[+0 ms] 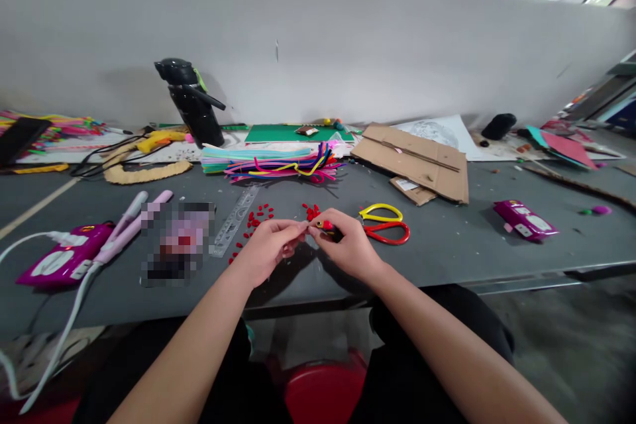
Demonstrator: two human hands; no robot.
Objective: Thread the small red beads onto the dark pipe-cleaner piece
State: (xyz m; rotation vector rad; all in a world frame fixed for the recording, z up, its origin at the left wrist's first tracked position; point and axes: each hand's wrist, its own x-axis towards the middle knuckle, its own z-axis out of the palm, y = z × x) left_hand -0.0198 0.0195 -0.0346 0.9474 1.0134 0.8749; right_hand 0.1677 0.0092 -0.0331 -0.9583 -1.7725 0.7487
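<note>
My left hand (272, 245) and my right hand (348, 238) meet above the front of the table, thumbs and fingertips pinched together. In the crook of my right hand shows a small red, yellow and dark item (326, 225); its kind I cannot make out. Whatever lies between the left fingertips is too small to tell. Short red pieces (254, 221) are scattered by my left hand, with a few more red pieces (311, 211) just behind both hands. Scissors (385, 224) with yellow and red handles lie to the right of my right hand.
Behind lie a bundle of colourful pipe cleaners (283, 164), cardboard (412, 159) and a black bottle (191, 103). Leftward are a clear ruler (236, 220), a blurred-out phone-like object (179, 242), a pink hair straightener (124, 228) and a purple packet (67, 255). Another purple packet (525, 220) lies right.
</note>
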